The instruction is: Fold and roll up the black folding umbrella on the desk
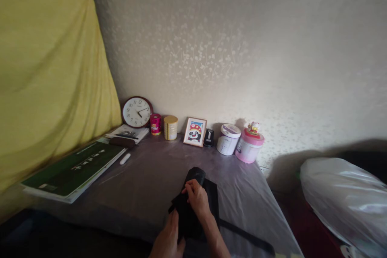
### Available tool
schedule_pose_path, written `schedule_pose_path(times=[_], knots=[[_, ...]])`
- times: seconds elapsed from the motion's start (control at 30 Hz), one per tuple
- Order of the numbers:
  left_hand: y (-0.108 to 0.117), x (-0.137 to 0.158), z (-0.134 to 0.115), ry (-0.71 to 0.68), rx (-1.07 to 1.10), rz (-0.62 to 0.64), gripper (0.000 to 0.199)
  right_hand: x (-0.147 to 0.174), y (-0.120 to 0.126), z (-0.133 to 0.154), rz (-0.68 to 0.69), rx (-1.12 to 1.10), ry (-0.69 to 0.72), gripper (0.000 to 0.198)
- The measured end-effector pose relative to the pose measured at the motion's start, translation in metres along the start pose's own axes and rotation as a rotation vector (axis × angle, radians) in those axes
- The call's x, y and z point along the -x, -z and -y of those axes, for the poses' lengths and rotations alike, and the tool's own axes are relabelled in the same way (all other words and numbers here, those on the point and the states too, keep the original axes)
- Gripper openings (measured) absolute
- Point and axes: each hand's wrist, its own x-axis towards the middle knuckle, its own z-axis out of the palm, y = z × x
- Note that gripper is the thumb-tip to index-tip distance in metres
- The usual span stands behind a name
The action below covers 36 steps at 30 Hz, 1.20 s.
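Note:
A black, soft-looking bundle, partly rolled or folded, lies near the front of the covered table; its exact kind does not show. My right hand rests over its upper part, fingers curled and pinching at the black material. My left hand holds the near left side, with fingers along the edge and the thumb low against it. Under and to the right of the bundle is a flat black piece. A long dark strip stretches from there toward the table's right front.
A green book, a white marker-like object and a brown case lie left. Along the wall stand a clock, tins, a panda picture frame and tubs. A plastic bag bulges at right.

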Motion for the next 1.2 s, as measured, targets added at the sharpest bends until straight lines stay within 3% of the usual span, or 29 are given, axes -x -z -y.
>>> schedule_pose_path(times=[0.2, 0.4, 0.5, 0.63, 0.77, 0.9, 1.03, 1.2], knots=[[0.006, 0.009, 0.015, -0.040, -0.065, 0.027, 0.071, 0.004, -0.006, 0.003, -0.053, 0.163, 0.050, 0.016], [0.022, 0.010, 0.006, -0.109, -0.156, -0.287, 0.068, 0.005, -0.006, 0.003, -0.053, 0.186, 0.054, 0.016], [0.017, 0.003, 0.002, -0.151, -0.187, -0.196, 0.076, 0.004, -0.006, 0.001, -0.053, 0.173, 0.058, 0.017], [-0.007, -0.005, 0.008, -0.106, -0.166, -0.102, 0.088, 0.009, -0.005, -0.001, -0.068, 0.192, 0.101, 0.020], [-0.022, -0.008, 0.014, -0.094, -0.151, -0.092, 0.088, 0.016, -0.002, -0.004, -0.078, 0.298, 0.332, 0.020], [-0.019, -0.009, 0.010, -0.052, -0.199, -0.032, 0.087, 0.012, 0.001, -0.009, -0.024, 0.298, 0.509, 0.021], [-0.012, -0.010, 0.000, -0.043, -0.247, 0.010, 0.089, -0.007, 0.005, -0.020, -0.021, 0.304, 0.473, 0.023], [-0.014, -0.009, -0.017, 0.013, -0.340, -0.036, 0.070, -0.025, 0.011, -0.042, -0.130, 0.293, 0.406, 0.026]])
